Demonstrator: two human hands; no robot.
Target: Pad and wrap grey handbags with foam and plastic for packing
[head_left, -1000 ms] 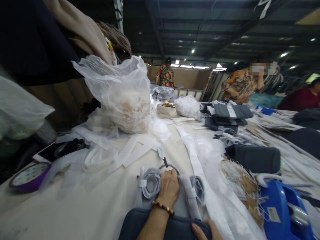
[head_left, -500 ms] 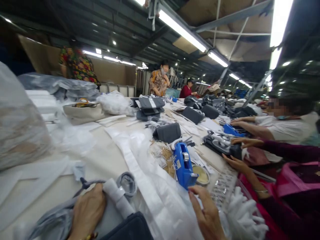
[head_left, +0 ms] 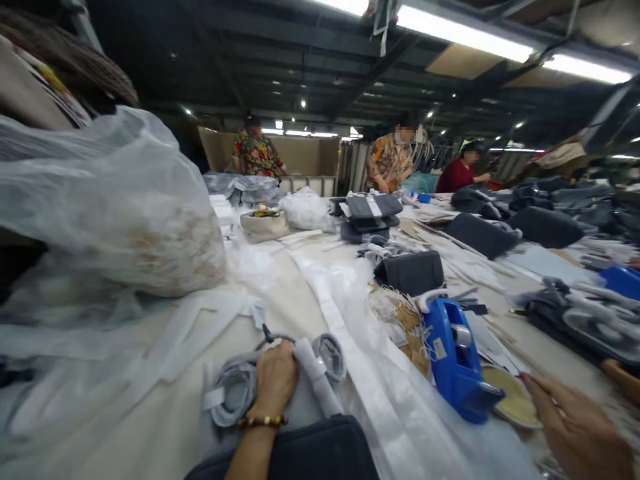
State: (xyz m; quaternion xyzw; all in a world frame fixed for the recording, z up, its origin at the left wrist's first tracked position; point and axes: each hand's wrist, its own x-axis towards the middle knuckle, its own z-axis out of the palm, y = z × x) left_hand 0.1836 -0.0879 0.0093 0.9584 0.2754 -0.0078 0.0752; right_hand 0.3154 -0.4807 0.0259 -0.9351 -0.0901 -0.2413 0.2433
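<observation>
My left hand [head_left: 277,377] is closed over a grey wrapped strap, its fingertips hidden beneath the knuckles. Coiled grey strap [head_left: 233,393] lies left of it; a white foam-wrapped roll [head_left: 317,377] and another grey coil [head_left: 330,358] lie to its right. Below, partly behind my left forearm, is a dark navy bag [head_left: 320,450]. My right hand [head_left: 580,420] is raised at lower right, thumb and forefinger drawn together; anything between them is too small and blurred to make out. Near it stand a blue tape dispenser [head_left: 457,360] and a round shallow tin [head_left: 513,397].
A large clear plastic bag [head_left: 150,220] bulges at left. Foam sheeting [head_left: 360,347] crosses the table. Dark bags [head_left: 410,270] and stringed tags [head_left: 405,320] lie beyond. Scissors rest in a beige pouch [head_left: 265,225]. Co-workers [head_left: 393,160] stand behind; another person's hand [head_left: 620,377] shows at right.
The view has swung left, so things appear farther right. My right hand has moved from the dispenser's cutting end to its right, beside the tin. My left hand stays on the strap.
</observation>
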